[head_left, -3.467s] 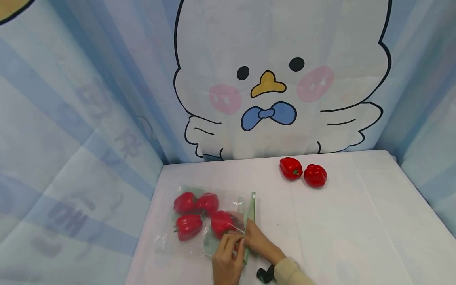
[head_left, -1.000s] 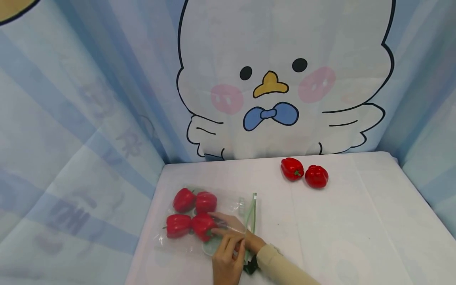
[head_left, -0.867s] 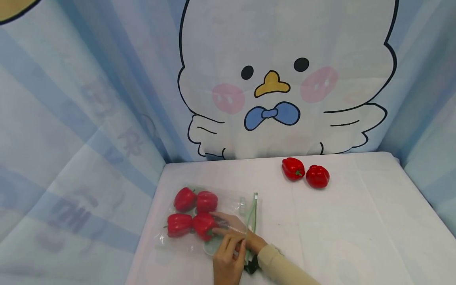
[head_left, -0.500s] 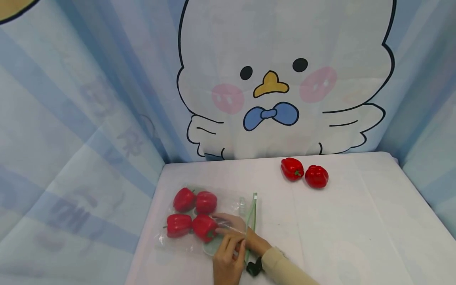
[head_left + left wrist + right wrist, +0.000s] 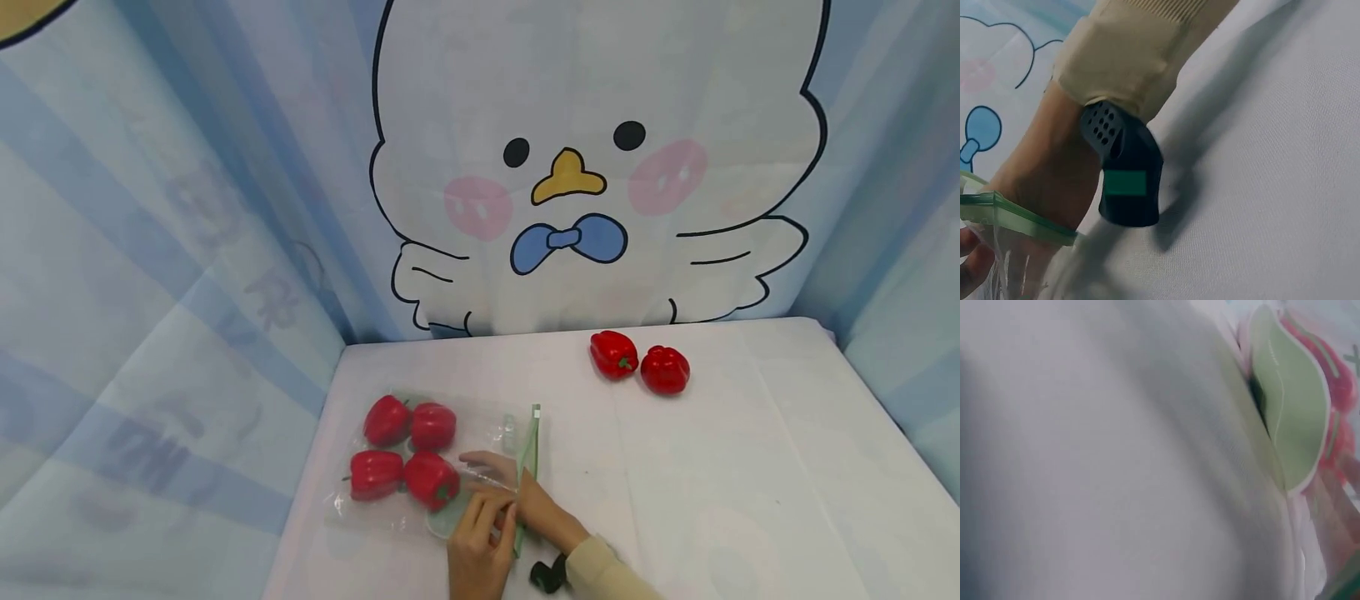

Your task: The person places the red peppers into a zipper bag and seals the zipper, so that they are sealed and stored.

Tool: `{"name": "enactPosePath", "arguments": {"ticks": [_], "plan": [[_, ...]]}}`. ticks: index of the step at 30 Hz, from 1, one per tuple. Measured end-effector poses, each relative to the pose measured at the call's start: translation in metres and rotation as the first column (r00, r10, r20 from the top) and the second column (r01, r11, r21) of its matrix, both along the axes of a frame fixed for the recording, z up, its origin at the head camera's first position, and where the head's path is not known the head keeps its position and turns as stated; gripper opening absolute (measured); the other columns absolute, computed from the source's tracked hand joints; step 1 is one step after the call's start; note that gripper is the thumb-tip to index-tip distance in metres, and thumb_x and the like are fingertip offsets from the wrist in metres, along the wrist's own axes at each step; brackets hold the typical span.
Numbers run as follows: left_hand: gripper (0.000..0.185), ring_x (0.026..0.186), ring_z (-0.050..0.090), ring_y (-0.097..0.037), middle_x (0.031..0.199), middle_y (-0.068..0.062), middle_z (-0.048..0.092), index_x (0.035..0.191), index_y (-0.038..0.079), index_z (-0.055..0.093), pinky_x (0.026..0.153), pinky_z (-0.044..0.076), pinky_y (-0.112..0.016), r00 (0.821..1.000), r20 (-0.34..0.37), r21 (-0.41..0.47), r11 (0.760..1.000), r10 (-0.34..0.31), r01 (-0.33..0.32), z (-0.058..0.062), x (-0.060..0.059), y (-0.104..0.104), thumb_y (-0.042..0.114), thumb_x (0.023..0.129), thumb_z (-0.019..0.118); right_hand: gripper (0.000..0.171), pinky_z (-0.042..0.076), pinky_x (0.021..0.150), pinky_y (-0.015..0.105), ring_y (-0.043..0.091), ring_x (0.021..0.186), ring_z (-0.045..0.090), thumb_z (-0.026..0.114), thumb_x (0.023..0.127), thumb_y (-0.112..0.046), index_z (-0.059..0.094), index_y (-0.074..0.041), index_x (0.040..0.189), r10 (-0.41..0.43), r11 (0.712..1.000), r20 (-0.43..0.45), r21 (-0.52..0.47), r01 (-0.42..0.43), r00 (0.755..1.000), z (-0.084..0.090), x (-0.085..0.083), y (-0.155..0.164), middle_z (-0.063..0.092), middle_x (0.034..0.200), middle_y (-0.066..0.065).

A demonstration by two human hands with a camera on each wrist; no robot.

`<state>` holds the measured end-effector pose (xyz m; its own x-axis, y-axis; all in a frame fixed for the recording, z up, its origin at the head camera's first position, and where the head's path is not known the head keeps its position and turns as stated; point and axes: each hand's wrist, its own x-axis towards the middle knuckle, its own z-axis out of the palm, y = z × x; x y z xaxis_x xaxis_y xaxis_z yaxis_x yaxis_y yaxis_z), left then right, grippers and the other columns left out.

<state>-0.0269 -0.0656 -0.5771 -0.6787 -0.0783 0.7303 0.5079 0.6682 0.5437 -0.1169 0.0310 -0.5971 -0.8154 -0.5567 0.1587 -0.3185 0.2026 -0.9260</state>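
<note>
A clear zip bag (image 5: 480,408) with a green zip edge (image 5: 531,450) lies on the left of the table in the head view. Several red bell peppers (image 5: 432,481) sit inside it, grouped toward its closed end. My left hand (image 5: 480,533) pinches the bag's rim at the opening. Through that opening reaches my right hand (image 5: 536,503), its fingers extended inside the bag and apart from the nearest pepper. The left wrist view shows the right forearm (image 5: 1047,156) entering at the green zip (image 5: 1029,219). Peppers (image 5: 1335,369) appear beyond the bag's pale green patch (image 5: 1297,419) in the right wrist view.
Two more red bell peppers (image 5: 639,364) lie side by side near the table's back edge. A dark wrist device (image 5: 1125,165) is strapped below the tan sleeve (image 5: 1129,56). A patterned curtain (image 5: 600,275) hangs behind the white table (image 5: 720,467).
Since the oldest frame, the right hand moved a pepper left to the others inside the bag. It has since let go and drawn back rightward. The left hand keeps its place on the rim.
</note>
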Motion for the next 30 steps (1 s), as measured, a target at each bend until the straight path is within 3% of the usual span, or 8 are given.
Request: {"name": "enactPosePath", "arguments": {"ticks": [6,10,17,21,30], "plan": [[0.025,0.067,0.059,-0.001,0.091,0.004,0.067,0.101,0.013,0.075,0.054,0.044,-0.003,1.0,0.013,0.007,1.0,-0.001,0.001,-0.001,0.0,0.0,-0.003,0.083,0.08,0.042,0.052,0.108,0.036,0.029,0.129,0.065,0.069,0.1,-0.027,0.062,-0.018,0.14,-0.133,0.991,0.056,-0.007,0.133,0.99,0.002,0.013,0.017,0.069,0.138,0.006],[0.025,0.067,0.058,-0.001,0.091,0.005,0.067,0.101,0.014,0.075,0.054,0.043,-0.003,1.0,0.021,0.004,1.0,0.003,-0.003,-0.002,0.0,-0.001,-0.002,0.083,0.081,0.043,0.053,0.107,0.042,0.03,0.126,0.067,0.074,0.096,-0.027,0.064,-0.02,0.137,-0.212,0.977,0.088,-0.014,0.214,0.973,0.001,0.017,0.023,0.071,0.135,0.006],[0.025,0.067,0.058,-0.001,0.09,0.005,0.067,0.1,0.015,0.075,0.054,0.043,-0.004,0.999,0.036,0.006,1.0,0.011,-0.011,0.0,0.0,0.0,-0.001,0.083,0.082,0.044,0.058,0.089,0.025,0.023,0.111,0.071,0.072,0.092,-0.003,0.066,-0.016,0.134,-0.3,0.952,0.109,-0.035,0.306,0.948,0.002,0.016,0.038,0.07,0.135,0.008],[0.027,0.066,0.058,-0.002,0.09,0.004,0.068,0.099,0.014,0.075,0.053,0.044,-0.005,1.0,0.028,0.003,1.0,0.007,-0.007,0.001,-0.001,0.001,-0.004,0.081,0.082,0.04,0.06,0.088,0.026,0.019,0.106,0.07,0.071,0.094,0.002,0.066,-0.009,0.132,-0.353,0.931,0.036,-0.079,0.355,0.935,0.001,0.011,0.05,0.072,0.128,0.011],[0.03,0.064,0.059,-0.005,0.089,0.002,0.069,0.099,0.012,0.075,0.053,0.044,-0.005,1.0,-0.016,0.006,1.0,-0.004,0.004,-0.002,-0.002,0.0,-0.006,0.077,0.084,0.038,0.06,0.091,0.026,0.022,0.111,0.069,0.072,0.099,-0.017,0.064,-0.01,0.136,-0.449,0.89,-0.013,-0.092,0.447,0.893,0.003,-0.001,0.077,0.071,0.13,0.006]]}}
